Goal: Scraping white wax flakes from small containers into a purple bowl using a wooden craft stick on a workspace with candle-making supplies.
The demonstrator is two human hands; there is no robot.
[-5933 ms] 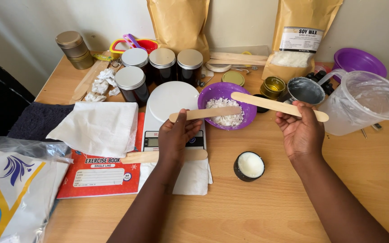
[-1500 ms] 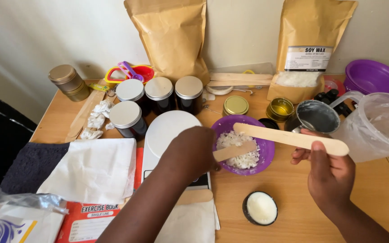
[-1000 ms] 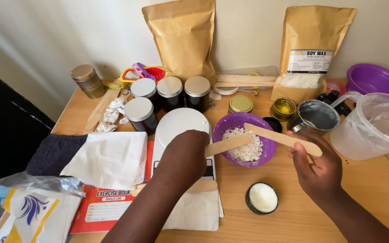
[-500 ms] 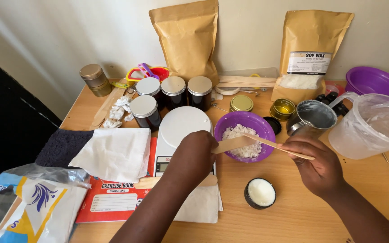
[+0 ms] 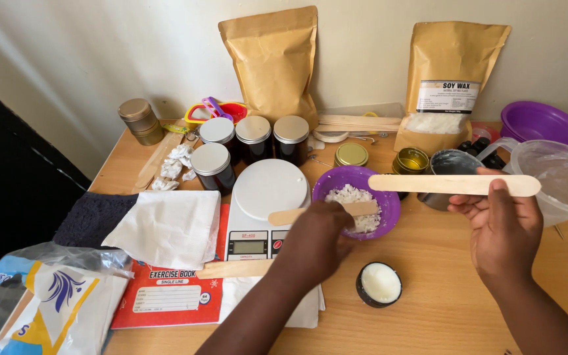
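Two hands each grip a wooden stick: the left hand point(image 5: 313, 240) dips its stick point(image 5: 323, 212) into the purple bowl point(image 5: 357, 200) to reach the flakes, the right hand point(image 5: 497, 227) keeps its stick point(image 5: 453, 185) level above the bench point(image 5: 442, 309).

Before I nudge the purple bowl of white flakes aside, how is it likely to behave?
The purple bowl looks like thin plastic, partly filled with white flakes, so probably light and apt to slide on the wooden table. The left hand rests a flat stick in it, which might tip it.

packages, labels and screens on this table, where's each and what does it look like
Plain brown paper pouch: back centre, upright.
Brown pouch with white label: back right, upright.
Kitchen scale screen: grey strip below its round white plate.
Red notebook: front left, white label.
Blue-and-white plastic bag: front left corner.
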